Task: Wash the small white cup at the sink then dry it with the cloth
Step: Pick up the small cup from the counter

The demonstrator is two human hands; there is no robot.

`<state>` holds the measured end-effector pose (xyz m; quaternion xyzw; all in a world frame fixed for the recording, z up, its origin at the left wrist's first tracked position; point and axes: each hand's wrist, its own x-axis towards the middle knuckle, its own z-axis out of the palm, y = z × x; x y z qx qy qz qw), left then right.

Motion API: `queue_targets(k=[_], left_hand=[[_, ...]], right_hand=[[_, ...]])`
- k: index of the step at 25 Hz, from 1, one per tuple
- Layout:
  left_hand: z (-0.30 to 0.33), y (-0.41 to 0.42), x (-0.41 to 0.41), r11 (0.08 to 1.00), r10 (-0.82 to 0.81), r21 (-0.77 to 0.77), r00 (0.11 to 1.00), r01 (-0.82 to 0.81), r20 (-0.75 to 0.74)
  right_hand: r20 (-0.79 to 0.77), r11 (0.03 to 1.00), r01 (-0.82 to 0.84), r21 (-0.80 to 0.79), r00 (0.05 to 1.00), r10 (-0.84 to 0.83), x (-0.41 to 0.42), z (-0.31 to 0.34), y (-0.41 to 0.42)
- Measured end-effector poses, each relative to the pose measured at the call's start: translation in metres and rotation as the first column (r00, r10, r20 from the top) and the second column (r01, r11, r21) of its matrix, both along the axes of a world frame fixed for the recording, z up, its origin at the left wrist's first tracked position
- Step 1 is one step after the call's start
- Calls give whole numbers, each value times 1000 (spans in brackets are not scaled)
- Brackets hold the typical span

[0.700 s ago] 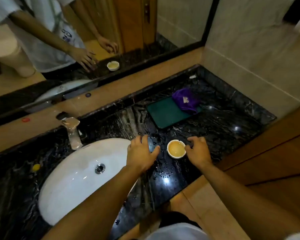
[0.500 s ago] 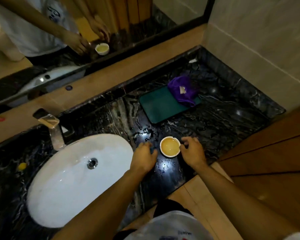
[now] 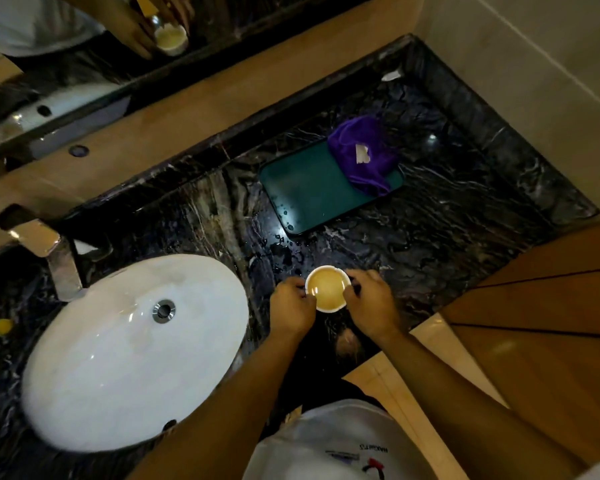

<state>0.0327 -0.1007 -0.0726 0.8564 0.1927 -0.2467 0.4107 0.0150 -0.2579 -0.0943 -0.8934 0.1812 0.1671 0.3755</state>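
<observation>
step: pickup, the first move of the wash. Cup not yet at the basin, no water running that I can see.
cup: small white cup (image 3: 327,289) stands upright on the black marble counter (image 3: 465,244), just right of the sink basin (image 3: 118,358), near the front edge. It holds a yellowish liquid nearly to the rim.
left hand: left hand (image 3: 290,306) has fingertips on the cup's left rim and wall, pinching lightly.
right hand: right hand (image 3: 371,306) has fingers curled on the right rim. Both hands clasp the cup between them; I cannot tell whether it is lifted off the counter.
faucet: chrome faucet (image 3: 54,258) at the basin's far-left side, well away from the cup.
drain: drain (image 3: 163,310) looks open; basin looks dry and bare.
cloth: purple cloth (image 3: 361,157) bunched on the right end of a dark green tray (image 3: 305,192), behind the cup, untouched.
counter state: water droplets between tray and cup, so the surface is probably slippery.
next move: carry the cup level to the left over the basin, tip out the liquid, then get it under the faucet spout.
risk: full cup plus rim-only grip means a spill is likely if it tilts before clearing the basin edge.
</observation>
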Motion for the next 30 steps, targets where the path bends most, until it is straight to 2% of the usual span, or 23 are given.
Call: queue_targets(k=[8, 14, 18, 23, 26, 30], left_hand=[[0, -3, 1, 1000, 15, 9, 1000, -15, 16], [0, 4, -1, 993, 71, -95, 997, -69, 12], [-2, 26, -7, 957, 217, -188, 975, -222, -46], [6, 72, -13, 762, 463, -396, 858, -513, -220], [19, 113, -24, 554, 525, -555, 778, -620, -345], [26, 174, -46, 284, 536, -692, 708, -664, -460]], right_hand=[[8, 1000, -3, -30, 1000, 4, 3, 2, 0], [31, 999, 5, -39, 1000, -4, 6, 9, 7], [59, 998, -24, -50, 998, 27, 4, 19, 25], [123, 998, -38, -52, 991, 44, 2, 35, 74], [144, 998, -54, -32, 988, 58, 0, 42, 116], [117, 995, -97, 28, 989, 93, -9, 48, 174]])
